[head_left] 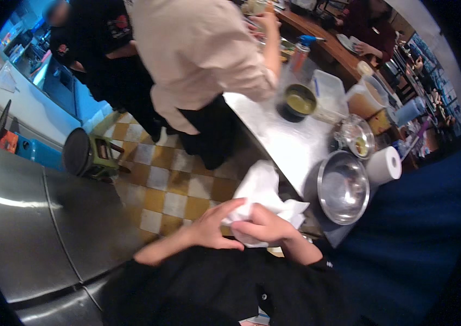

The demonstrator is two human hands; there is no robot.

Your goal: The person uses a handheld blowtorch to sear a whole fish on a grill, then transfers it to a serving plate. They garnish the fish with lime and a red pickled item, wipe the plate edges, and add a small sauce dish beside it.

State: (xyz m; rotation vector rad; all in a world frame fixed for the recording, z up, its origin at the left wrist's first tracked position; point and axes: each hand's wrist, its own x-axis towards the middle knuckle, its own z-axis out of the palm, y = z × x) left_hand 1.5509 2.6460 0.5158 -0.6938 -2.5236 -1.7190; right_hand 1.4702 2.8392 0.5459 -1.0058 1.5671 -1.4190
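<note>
In front of my body hangs a crumpled white sheet, paper or thin cloth; I cannot tell which. My right hand is closed on its lower part, fingers curled into the folds. Beside it, my left hand is open, thumb and fingers spread in a C shape, with the fingertips at the sheet's left edge. The sheet's upper end spreads out away from me beside the steel counter, and a loose corner sticks out to the right.
A large steel bowl, a paper roll, a dark pot and a blue-topped torch stand on the counter. A co-worker in a beige shirt works ahead. A stool stands left on the checkered floor.
</note>
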